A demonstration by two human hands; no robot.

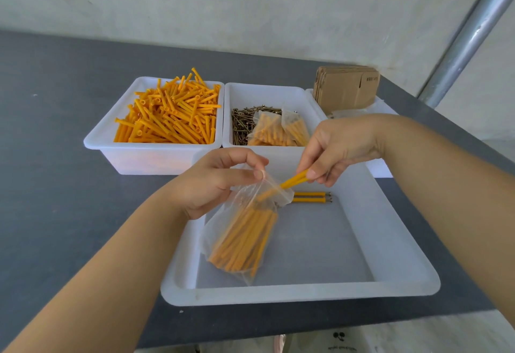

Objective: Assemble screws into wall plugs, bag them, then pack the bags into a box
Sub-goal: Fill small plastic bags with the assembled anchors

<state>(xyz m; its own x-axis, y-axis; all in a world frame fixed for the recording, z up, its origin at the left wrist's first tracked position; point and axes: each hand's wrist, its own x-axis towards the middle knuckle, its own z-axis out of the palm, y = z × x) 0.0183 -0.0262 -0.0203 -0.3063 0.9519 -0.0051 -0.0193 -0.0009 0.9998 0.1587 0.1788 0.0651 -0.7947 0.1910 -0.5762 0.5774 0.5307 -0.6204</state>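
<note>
Left hand [220, 182] pinches open the clear bag [242, 238] of plugs over the near tray [306, 294]. Right hand [337, 149] grips plugs [295, 180] at bag mouth. Two assembled plugs [309, 197] lie just beyond. Far: plug bin [156, 154], screw bin [267, 93], cardboard [345, 88].

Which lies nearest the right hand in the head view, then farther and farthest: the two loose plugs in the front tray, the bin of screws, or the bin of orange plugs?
1. Two loose plugs: just below the right hand.
2. Bin of screws: behind it, leftward.
3. Bin of orange plugs: far left.
</note>
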